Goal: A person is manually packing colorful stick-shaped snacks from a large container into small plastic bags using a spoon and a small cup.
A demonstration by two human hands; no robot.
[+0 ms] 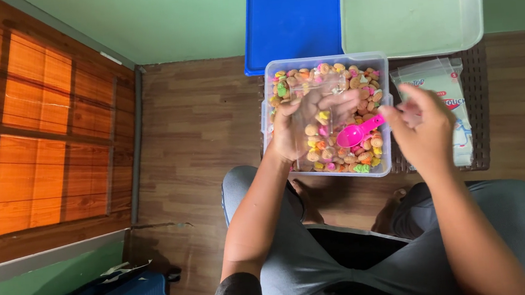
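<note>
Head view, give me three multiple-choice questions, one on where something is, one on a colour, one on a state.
1. Where does the scoop lie?
A. In the snack tub
B. On the blue lid
C. On the floor

2. What colour is the scoop?
A. Green
B. Pink
C. White

3. What does the left hand hold over the tub?
A. A spoon
B. Nothing
C. A clear bag

Answers:
1 A, it rests on the coloured snacks inside the tub.
2 B, it is bright pink.
3 C, clear plastic with a few snacks in it shows at the fingers, while the right hand is raised beside the tub.
</note>
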